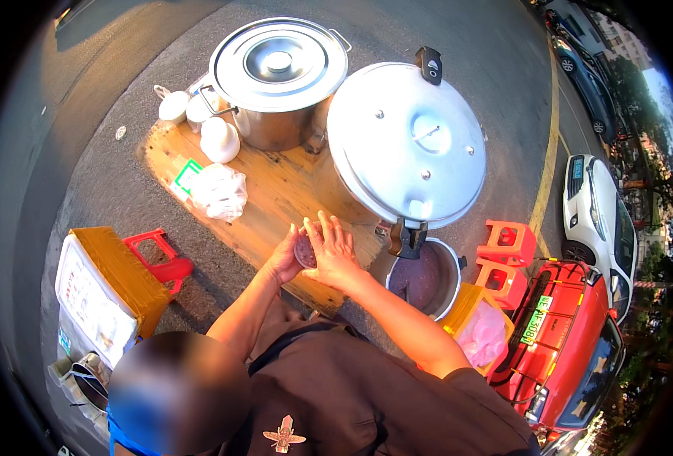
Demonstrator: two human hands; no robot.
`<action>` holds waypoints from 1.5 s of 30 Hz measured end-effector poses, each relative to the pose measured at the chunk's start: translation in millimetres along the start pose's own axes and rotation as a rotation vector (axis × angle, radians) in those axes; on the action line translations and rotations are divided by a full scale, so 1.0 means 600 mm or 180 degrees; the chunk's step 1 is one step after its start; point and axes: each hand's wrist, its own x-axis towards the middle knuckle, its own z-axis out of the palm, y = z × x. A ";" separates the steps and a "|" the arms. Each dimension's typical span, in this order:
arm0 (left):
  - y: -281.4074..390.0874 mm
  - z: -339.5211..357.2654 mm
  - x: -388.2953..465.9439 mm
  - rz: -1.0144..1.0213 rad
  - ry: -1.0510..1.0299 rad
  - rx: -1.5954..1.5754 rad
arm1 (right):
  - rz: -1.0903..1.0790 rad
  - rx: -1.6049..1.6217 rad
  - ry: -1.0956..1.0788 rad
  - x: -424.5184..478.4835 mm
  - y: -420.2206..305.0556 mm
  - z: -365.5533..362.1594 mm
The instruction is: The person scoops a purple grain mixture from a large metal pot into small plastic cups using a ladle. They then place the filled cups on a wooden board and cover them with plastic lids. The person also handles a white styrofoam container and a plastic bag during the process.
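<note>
Above the near end of a wooden tabletop (276,214), my left hand (284,257) grips a small clear cup (304,252) with purplish contents. My right hand (332,249) lies against the cup's right side, its fingers stretched out and its palm hiding part of the cup. Just right of my hands, an open metal pot (419,279) holds a thick purple-brown food, with a utensil handle dipping into it. A large pressure cooker (408,142) with black handles stands beyond, lid on. To its left is a lidded stainless-steel stockpot (279,65).
White containers (220,140) and a plastic bag of white items (219,192) lie at the table's left edge. A red stool (159,259) and a taped box (120,279) stand left. Red stools (505,265), a box with pink bags (482,333) and a red vehicle (564,342) stand right.
</note>
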 end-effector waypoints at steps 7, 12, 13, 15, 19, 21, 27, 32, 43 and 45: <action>0.103 -0.057 -0.003 0.0018 0.0179 -0.0007 | -0.0111 -0.0190 -0.0189 0.117 -0.060 0.017; 0.210 -0.065 -0.019 -0.0420 0.1361 0.0977 | 0.0044 -0.0016 -0.0100 0.190 -0.076 0.037; 0.239 -0.043 -0.025 -0.0452 0.1753 0.1440 | 0.0087 0.0004 -0.0030 0.205 -0.070 0.047; 0.286 -0.039 -0.031 -0.0229 0.2194 0.2241 | 0.0156 0.0033 0.0037 0.237 -0.064 0.066; 0.401 -0.065 -0.038 0.1155 0.2536 0.3576 | 0.0324 0.0147 0.0092 0.294 -0.050 0.100; 0.458 -0.069 -0.026 0.2044 0.2874 0.4984 | 0.0457 0.0163 0.0057 0.313 -0.043 0.112; 0.551 -0.083 0.018 0.2576 0.2793 0.6172 | 0.0754 0.0309 -0.0223 0.340 -0.043 0.115; 0.561 -0.092 0.050 0.2090 0.2608 0.6517 | 0.0799 0.0276 -0.0377 0.342 -0.042 0.104; 0.588 -0.097 0.045 0.2509 0.2459 0.6241 | -0.0001 0.0752 0.1469 0.179 -0.015 0.097; 0.591 -0.067 0.024 0.2477 0.2549 0.6018 | 0.0219 0.0855 0.1491 0.099 0.009 0.097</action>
